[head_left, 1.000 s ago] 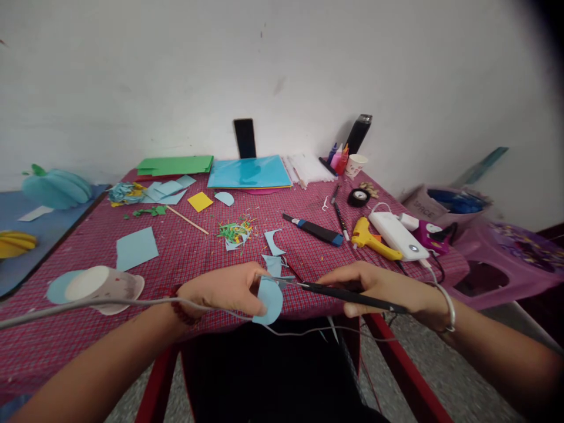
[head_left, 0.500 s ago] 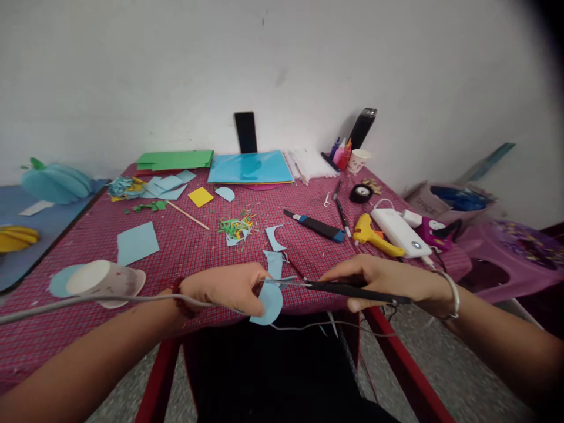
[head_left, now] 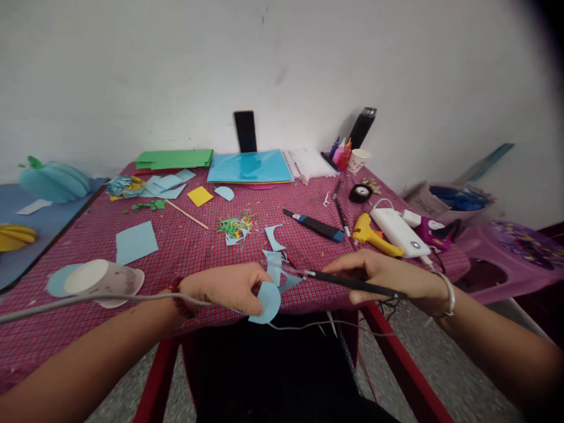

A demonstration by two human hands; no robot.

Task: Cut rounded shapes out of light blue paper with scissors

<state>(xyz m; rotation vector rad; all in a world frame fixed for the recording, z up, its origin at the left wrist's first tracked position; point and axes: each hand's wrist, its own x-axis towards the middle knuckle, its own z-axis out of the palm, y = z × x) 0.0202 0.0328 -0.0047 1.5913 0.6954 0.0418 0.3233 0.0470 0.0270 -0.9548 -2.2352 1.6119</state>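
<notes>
My left hand is closed at the front edge of the table, pinching a light blue paper piece with a rounded side between thumb and fingers. In my right hand are black-handled scissors, seen nearly edge-on, their blurred blades pointing left above the paper. A curved blue offcut lies just beyond the held piece, beneath the blades. Farther back are two more blue scraps, a concave one and a strip.
A tipped paper cup lies left of my left forearm. Beyond my hands are a utility knife, a yellow glue gun, a white power bank and a pile of paper shreds. A grey cable crosses my left wrist.
The scissors have moved off the blue paper, up and slightly right. A curved offcut has come away from the rounded piece, which stays in my left hand.
</notes>
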